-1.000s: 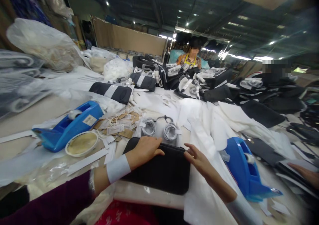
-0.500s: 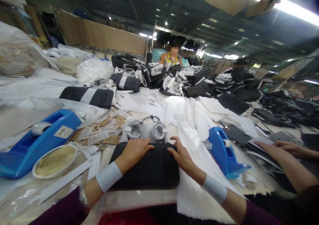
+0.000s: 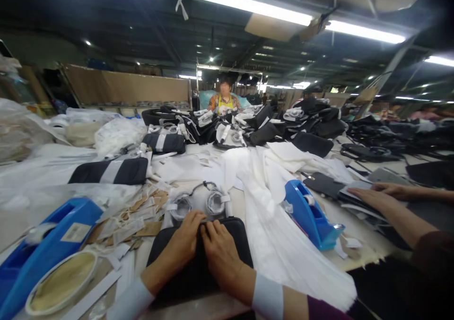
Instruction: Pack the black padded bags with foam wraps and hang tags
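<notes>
Your left hand (image 3: pixel 184 244) and right hand (image 3: pixel 223 256) meet over the middle of the far edge of the black case (image 3: pixel 241 239), fingers bent onto it; whether either grip is clamped or merely resting, you cannot tell from here. The case lies flat at the near side of the surface (image 3: pixel 372 253), so a hard pull towards you could slide it off. With both hands bunched at the middle, its corners are unsupported and might swing. Just beyond, the plastic-wrapped rings (image 3: pixel 215 203) could get snagged or shoved by your fingertips. To the right, the white foam sheet (image 3: pixel 287 249) runs alongside and could be dragged if the case shifts. On the left, the loose tags (image 3: pixel 142 218) could scatter or slip underneath if your forearm sweeps wide.
</notes>
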`<state>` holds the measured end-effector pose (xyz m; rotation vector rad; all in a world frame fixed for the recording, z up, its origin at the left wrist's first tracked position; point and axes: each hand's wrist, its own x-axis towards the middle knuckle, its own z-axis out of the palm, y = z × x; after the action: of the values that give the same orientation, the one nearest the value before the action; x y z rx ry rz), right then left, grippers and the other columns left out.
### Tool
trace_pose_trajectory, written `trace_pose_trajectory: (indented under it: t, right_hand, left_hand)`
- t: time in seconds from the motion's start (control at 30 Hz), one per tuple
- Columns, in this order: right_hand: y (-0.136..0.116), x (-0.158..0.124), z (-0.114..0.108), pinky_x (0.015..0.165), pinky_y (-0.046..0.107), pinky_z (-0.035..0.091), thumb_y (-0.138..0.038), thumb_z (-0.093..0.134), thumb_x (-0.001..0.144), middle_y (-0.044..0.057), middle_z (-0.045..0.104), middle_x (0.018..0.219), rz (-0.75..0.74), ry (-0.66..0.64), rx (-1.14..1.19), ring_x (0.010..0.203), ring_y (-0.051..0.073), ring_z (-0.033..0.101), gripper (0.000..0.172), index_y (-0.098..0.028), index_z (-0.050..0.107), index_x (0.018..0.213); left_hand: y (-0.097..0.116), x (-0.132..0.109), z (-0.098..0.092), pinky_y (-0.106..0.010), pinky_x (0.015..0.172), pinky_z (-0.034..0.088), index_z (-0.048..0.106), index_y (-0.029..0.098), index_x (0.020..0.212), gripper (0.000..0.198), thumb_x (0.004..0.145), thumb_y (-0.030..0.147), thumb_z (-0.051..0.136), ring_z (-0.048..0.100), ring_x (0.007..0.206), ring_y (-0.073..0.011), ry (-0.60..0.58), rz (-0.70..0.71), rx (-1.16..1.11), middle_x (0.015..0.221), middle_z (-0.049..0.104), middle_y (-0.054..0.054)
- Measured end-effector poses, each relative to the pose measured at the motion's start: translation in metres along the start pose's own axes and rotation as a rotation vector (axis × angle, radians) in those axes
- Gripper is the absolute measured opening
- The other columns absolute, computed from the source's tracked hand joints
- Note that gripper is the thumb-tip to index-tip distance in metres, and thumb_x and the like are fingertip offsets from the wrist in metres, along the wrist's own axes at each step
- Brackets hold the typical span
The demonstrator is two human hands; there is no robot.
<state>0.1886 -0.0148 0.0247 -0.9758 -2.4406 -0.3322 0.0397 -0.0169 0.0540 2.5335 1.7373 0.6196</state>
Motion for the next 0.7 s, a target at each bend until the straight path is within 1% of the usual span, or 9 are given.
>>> trace_pose_trajectory:
  t: [0.13, 0.27, 0.33, 0.4, 0.47, 0.5, 0.57, 0.63, 0.7]
  right_hand:
    - [0.001, 0.001, -0.002, 0.084, 0.04, 0.049, -0.012, 0.047, 0.087, 0.02, 0.061, 0.109, -0.02, -0.011, -0.024, 0.095, 0.027, 0.052, 0.037, 0.0, 0.058, 0.12]
    - [-0.004, -0.003, -0.005, 0.086, 0.04, 0.049, -0.01, 0.049, 0.085, 0.021, 0.061, 0.11, -0.035, -0.016, -0.056, 0.098, 0.028, 0.053, 0.04, 0.003, 0.056, 0.123]
    - [0.0, -0.005, -0.009, 0.09, 0.041, 0.048, -0.012, 0.054, 0.083, 0.021, 0.06, 0.113, -0.045, -0.026, -0.029, 0.104, 0.029, 0.052, 0.043, 0.002, 0.057, 0.123]
    - [0.013, 0.001, -0.019, 0.088, 0.037, 0.049, -0.017, 0.057, 0.083, 0.015, 0.062, 0.11, -0.051, -0.093, 0.083, 0.101, 0.027, 0.053, 0.033, -0.006, 0.064, 0.113]
    - [0.036, 0.023, -0.033, 0.083, 0.031, 0.05, -0.02, 0.055, 0.086, 0.009, 0.063, 0.101, 0.005, -0.142, 0.235, 0.095, 0.022, 0.055, 0.018, -0.016, 0.069, 0.096]
    - [0.05, 0.041, -0.04, 0.082, 0.028, 0.049, -0.019, 0.051, 0.088, 0.006, 0.064, 0.098, 0.06, -0.144, 0.296, 0.094, 0.019, 0.056, 0.018, -0.019, 0.069, 0.09]
    - [0.078, 0.085, -0.051, 0.094, 0.031, 0.046, -0.01, 0.044, 0.088, 0.008, 0.06, 0.114, 0.214, -0.062, 0.281, 0.109, 0.02, 0.052, 0.032, -0.02, 0.066, 0.11]
    - [0.1, 0.131, -0.051, 0.101, 0.036, 0.042, -0.004, 0.045, 0.083, 0.011, 0.052, 0.13, 0.311, -0.208, 0.262, 0.119, 0.022, 0.049, 0.053, -0.021, 0.053, 0.133]
    - [0.115, 0.17, -0.042, 0.093, 0.033, 0.048, -0.003, 0.051, 0.078, 0.01, 0.057, 0.127, 0.313, -0.399, 0.297, 0.106, 0.02, 0.059, 0.058, -0.022, 0.054, 0.133]
  left_hand:
    - [-0.003, 0.051, -0.01, -0.033, 0.11, 0.035, 0.049, 0.011, 0.122, 0.051, 0.077, -0.004, 0.03, 0.045, 0.123, -0.018, 0.176, -0.135, 0.001, 0.126, 0.054, -0.013]
    - [-0.017, 0.107, 0.001, -0.035, 0.095, 0.046, 0.061, 0.01, 0.102, 0.038, 0.081, -0.003, 0.033, 0.059, 0.107, -0.0222, 0.07, -0.223, 0.076, 0.106, 0.065, -0.014]
    - [-0.024, 0.118, 0.012, -0.038, 0.087, 0.049, 0.063, 0.008, 0.097, 0.031, 0.087, 0.002, 0.035, 0.063, 0.098, -0.0245, 0.021, -0.248, 0.114, 0.098, 0.066, -0.015]
    - [-0.029, 0.119, 0.021, -0.041, 0.086, 0.049, 0.063, 0.008, 0.101, 0.03, 0.091, 0.007, 0.034, 0.063, 0.098, -0.0253, 0.001, -0.25, 0.147, 0.102, 0.066, -0.015]
    - [-0.032, 0.115, 0.028, -0.041, 0.089, 0.048, 0.063, 0.009, 0.104, 0.029, 0.094, 0.01, 0.035, 0.062, 0.101, -0.0249, -0.014, -0.239, 0.168, 0.106, 0.066, -0.016]
    - [-0.033, 0.114, 0.031, -0.04, 0.09, 0.047, 0.063, 0.01, 0.105, 0.029, 0.094, 0.011, 0.036, 0.062, 0.102, -0.0246, -0.022, -0.233, 0.172, 0.106, 0.066, -0.016]
    - [-0.035, 0.113, 0.034, -0.038, 0.092, 0.045, 0.064, 0.011, 0.104, 0.028, 0.094, 0.013, 0.037, 0.062, 0.103, -0.0245, -0.036, -0.221, 0.175, 0.105, 0.067, -0.015]
    - [-0.036, 0.115, 0.035, -0.037, 0.093, 0.044, 0.065, 0.012, 0.103, 0.028, 0.094, 0.013, 0.038, 0.061, 0.104, -0.025, -0.039, -0.216, 0.178, 0.105, 0.067, -0.014]
    - [-0.036, 0.116, 0.035, -0.038, 0.092, 0.045, 0.065, 0.011, 0.102, 0.029, 0.094, 0.011, 0.037, 0.062, 0.104, -0.0264, -0.041, -0.229, 0.189, 0.105, 0.067, -0.014]
